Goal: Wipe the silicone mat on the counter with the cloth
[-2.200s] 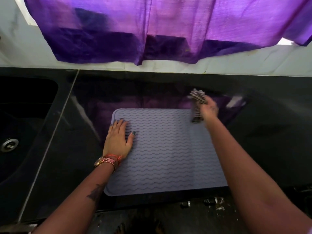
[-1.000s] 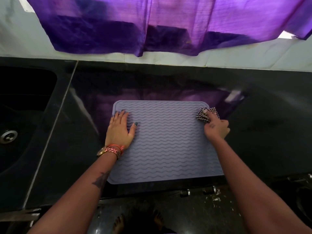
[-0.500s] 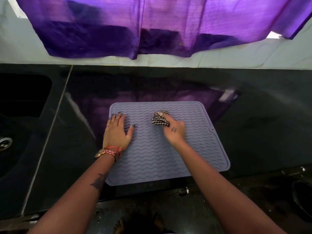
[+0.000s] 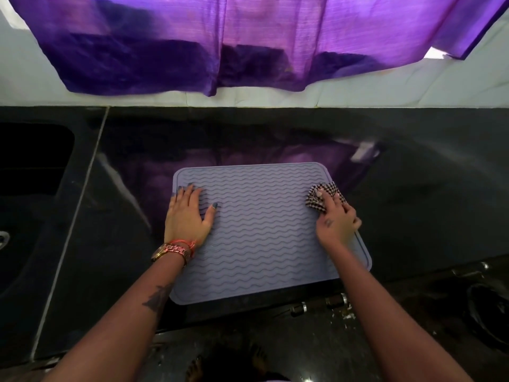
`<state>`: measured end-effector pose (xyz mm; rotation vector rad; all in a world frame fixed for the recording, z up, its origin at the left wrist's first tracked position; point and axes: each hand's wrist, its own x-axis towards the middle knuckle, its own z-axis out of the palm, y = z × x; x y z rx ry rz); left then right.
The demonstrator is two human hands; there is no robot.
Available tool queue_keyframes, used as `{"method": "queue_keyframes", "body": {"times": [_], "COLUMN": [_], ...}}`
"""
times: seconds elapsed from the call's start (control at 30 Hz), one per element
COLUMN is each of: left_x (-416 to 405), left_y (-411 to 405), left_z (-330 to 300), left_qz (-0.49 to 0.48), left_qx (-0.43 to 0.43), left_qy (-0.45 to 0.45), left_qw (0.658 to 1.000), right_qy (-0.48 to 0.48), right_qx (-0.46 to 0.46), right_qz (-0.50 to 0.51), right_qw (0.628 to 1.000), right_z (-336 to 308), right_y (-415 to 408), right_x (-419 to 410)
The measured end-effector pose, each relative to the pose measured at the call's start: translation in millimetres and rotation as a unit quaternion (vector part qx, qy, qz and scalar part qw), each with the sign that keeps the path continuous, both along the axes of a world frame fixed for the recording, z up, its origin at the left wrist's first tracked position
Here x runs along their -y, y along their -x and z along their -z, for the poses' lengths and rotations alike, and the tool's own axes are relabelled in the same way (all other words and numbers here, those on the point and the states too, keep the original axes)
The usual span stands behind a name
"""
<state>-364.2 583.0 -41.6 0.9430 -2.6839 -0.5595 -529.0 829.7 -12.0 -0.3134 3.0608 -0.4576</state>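
— Where are you in the job?

— I'm wiping. The silicone mat [image 4: 264, 232] is lying on the counter [image 4: 427, 202] straight ahead of me, and my right hand [image 4: 334, 224] is bunching the checked cloth [image 4: 322, 198] under curled fingers, pressing it down at the mat's 2 o'clock corner. My left hand [image 4: 188, 216] is lying flat, fingers spread, pinning the mat at 9 o'clock.

— What is the next stroke asking for?

— I'm judging most of the ridges toward 6 o'clock are waiting, so a pass back toward 9, then lower rows.

— Any room?

— The cloth is overhanging the mat's 3 o'clock edge; bare counter is lying beyond. The sink [image 4: 33, 172] is sitting well apart at 9, the counter's front lip close at 6.
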Motion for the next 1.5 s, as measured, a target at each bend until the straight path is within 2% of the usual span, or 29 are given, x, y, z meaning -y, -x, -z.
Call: {"method": "queue_keyframes", "body": {"times": [0.13, 0.3, 0.37, 0.43, 0.47, 0.53, 0.57, 0.6, 0.67, 0.7, 0.83, 0.93, 1.1, 1.33, 1.4, 1.47, 1.5], "left_x": [-1, -1, 0, 0, 1, 0, 0, 0, 0, 0, -2, -3, -3, -3, -3, -3, -3], "left_y": [0, -1, -1, -1, -2, -2, -3, -3, -2, -2, -3, -3, -2, -2, -3, -4, -5], "left_z": [-1, -2, -2, -1, -1, 0, 0, 0, -1, -1, -2, -3, -4, -3, -4, -4, -4], "left_qz": [0.002, 0.001, 0.003, 0.006, 0.008, 0.01, 0.01, 0.011, 0.01, 0.01, 0.009, 0.009, 0.008, 0.01, 0.012, 0.015, 0.016], "left_qx": [0.003, 0.004, 0.005, 0.009, 0.009, 0.009, 0.009, 0.009, 0.009, 0.01, 0.009, 0.009, 0.014, 0.023, 0.024, 0.025, 0.025], "left_qy": [0.0, 0.0, 0.0, 0.003, 0.005, 0.008, 0.007, 0.007, 0.006, 0.006, 0.003, 0.007, 0.01, 0.013, 0.012, 0.013, 0.013], "left_qw": [1.0, 1.0, 1.0, 1.0, 1.0, 1.0, 1.0, 1.0, 1.0, 1.0, 1.0, 1.0, 1.0, 1.0, 1.0, 1.0, 0.999], "right_qy": [0.011, 0.001, 0.028, 0.124, 0.205, 0.362, 0.396, 0.395, 0.298, 0.24, 0.06, 0.007, -0.001, -0.004, 0.079, 0.225, 0.262], "right_qx": [-0.002, 0.003, 0.016, 0.071, 0.117, 0.207, 0.202, 0.163, 0.04, 0.015, 0.043, 0.007, -0.003, 0.026, 0.081, 0.159, 0.156], "right_qz": [0.021, -0.058, -0.086, -0.108, -0.111, -0.077, -0.054, -0.038, -0.024, -0.017, -0.033, -0.048, -0.049, -0.132, -0.117, -0.061, -0.034], "right_qw": [1.0, 0.998, 0.996, 0.984, 0.965, 0.906, 0.894, 0.903, 0.953, 0.971, 0.997, 0.999, 0.999, 0.991, 0.987, 0.959, 0.952], "right_z": [-1, -5, -7, -17, -26, -49, -56, -63, -67, -63, -20, 5, 5, -15, -35, -58, -66], "right_y": [-11, -51, -60, -59, -55, -47, -40, -33, -16, -8, -4, -12, -32, -86, -84, -73, -65], "right_x": [17, 47, 56, 57, 54, 39, 29, 17, -8, -20, -42, -37, -12, 34, 34, 23, 13]}}
